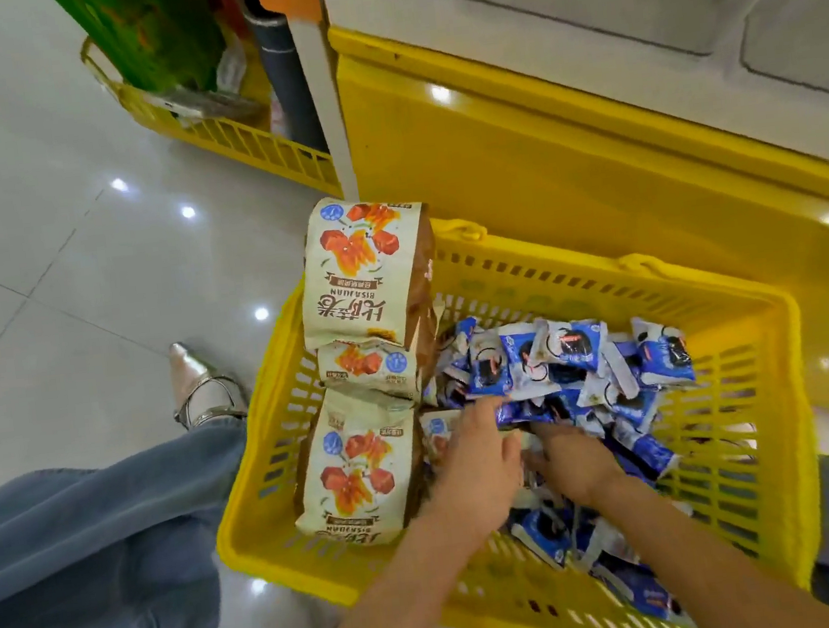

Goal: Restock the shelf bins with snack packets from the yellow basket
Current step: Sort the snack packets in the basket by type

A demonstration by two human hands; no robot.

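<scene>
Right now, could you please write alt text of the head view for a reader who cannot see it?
Both hands, left hand and right hand, dig into a pile of blue snack packets inside a yellow basket on the floor. Three large cream snack bags stand along its left side, before a yellow shelf base.

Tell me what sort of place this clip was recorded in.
Probably a small shop or supermarket aisle: a yellow slotted plastic shopping basket full of small blue-and-white snack packets and large cream snack bags sits on glossy grey floor tiles beside a yellow shelf base.
</scene>
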